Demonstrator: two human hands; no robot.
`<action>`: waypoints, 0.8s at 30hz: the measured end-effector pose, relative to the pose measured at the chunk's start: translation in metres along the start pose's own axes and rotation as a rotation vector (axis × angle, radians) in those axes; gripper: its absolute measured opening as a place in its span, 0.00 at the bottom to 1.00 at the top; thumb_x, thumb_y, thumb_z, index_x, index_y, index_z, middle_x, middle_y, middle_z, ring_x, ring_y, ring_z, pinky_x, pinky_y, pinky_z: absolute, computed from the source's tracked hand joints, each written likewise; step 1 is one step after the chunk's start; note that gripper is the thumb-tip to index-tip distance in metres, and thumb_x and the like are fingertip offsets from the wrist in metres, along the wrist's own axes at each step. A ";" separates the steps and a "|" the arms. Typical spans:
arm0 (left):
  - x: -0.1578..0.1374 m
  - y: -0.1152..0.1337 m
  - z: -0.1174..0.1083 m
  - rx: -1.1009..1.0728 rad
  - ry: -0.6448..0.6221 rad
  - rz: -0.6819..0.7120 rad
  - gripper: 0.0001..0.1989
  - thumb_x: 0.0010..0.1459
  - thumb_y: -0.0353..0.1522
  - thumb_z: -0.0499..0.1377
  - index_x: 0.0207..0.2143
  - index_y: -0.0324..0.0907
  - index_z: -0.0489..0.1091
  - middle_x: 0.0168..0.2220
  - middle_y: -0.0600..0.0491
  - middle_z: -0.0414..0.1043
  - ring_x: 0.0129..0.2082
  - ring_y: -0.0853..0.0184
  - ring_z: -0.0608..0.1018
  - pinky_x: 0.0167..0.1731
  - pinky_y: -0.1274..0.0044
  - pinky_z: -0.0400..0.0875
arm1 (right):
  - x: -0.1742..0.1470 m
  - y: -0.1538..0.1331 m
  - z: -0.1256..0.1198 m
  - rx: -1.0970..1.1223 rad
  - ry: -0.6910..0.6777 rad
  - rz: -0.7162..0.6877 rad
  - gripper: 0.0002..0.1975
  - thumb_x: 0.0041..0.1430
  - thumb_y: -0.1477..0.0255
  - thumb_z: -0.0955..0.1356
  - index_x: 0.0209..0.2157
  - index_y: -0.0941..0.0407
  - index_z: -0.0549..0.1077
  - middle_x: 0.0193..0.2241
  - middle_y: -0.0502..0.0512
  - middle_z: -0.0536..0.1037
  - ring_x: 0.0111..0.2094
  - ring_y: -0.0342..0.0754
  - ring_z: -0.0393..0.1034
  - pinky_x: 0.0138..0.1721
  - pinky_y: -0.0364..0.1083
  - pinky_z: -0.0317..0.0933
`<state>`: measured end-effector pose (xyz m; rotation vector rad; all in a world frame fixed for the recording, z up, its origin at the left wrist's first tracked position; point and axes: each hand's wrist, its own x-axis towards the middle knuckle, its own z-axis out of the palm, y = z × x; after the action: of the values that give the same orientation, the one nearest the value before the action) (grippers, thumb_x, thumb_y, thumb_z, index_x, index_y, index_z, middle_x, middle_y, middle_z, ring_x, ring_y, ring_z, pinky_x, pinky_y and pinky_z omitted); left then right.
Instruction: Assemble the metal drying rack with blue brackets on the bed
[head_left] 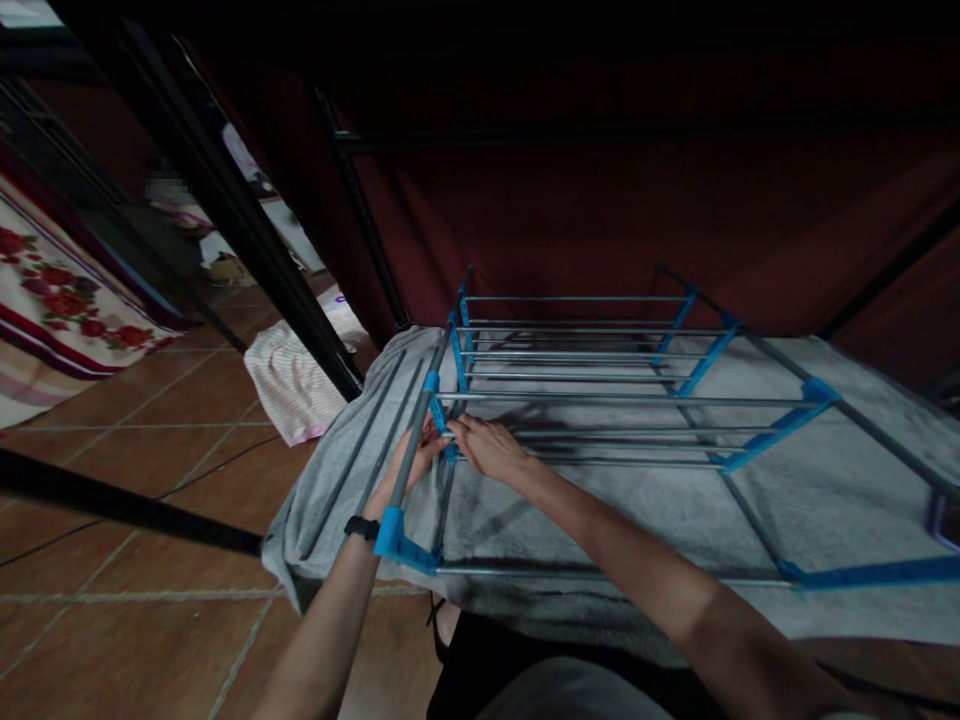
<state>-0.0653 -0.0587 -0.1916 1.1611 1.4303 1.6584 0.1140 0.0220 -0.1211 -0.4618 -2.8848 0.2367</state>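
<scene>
Rack (600,399): we see it standing on the grey blanket (502,525), long rods joining two side frames
Left hand (426,452): passes behind the left side tube (410,455) to a blue connector (439,412); its fingers are partly hidden, and we cannot tell whether they grip
Right hand (487,447): just beside the left, fingers bent and closed on the rack at the rods' left ends
Left margin: two loose tubes (353,455) lie between rack and blanket edge; beyond, we find tiled floor (150,640)
Front margin: a blue corner piece (391,530) sits near the blanket's edge
Rear limit: maroon curtain (562,230)
</scene>
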 end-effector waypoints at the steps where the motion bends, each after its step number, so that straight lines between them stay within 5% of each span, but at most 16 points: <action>1: 0.002 0.000 -0.001 0.001 -0.009 0.002 0.29 0.48 0.37 0.71 0.54 0.44 0.72 0.56 0.47 0.75 0.61 0.52 0.72 0.64 0.59 0.63 | 0.002 0.000 0.000 -0.009 -0.008 0.018 0.18 0.74 0.69 0.54 0.57 0.55 0.66 0.53 0.59 0.74 0.47 0.51 0.74 0.45 0.49 0.68; 14: 0.008 0.008 0.003 0.192 -0.023 0.065 0.18 0.54 0.42 0.65 0.44 0.42 0.73 0.44 0.48 0.79 0.49 0.56 0.78 0.55 0.63 0.71 | 0.010 0.003 -0.008 -0.087 -0.073 -0.009 0.19 0.75 0.69 0.52 0.56 0.55 0.68 0.49 0.58 0.78 0.47 0.51 0.76 0.43 0.47 0.68; 24: 0.008 0.009 0.005 0.196 -0.023 0.086 0.16 0.55 0.39 0.63 0.45 0.43 0.73 0.45 0.49 0.79 0.50 0.58 0.78 0.58 0.64 0.69 | 0.012 -0.001 -0.015 -0.041 -0.100 0.058 0.24 0.74 0.59 0.52 0.62 0.52 0.64 0.47 0.61 0.81 0.45 0.54 0.78 0.45 0.51 0.68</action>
<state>-0.0638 -0.0509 -0.1814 1.3630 1.5762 1.5836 0.1060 0.0268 -0.1045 -0.5565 -2.9815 0.2164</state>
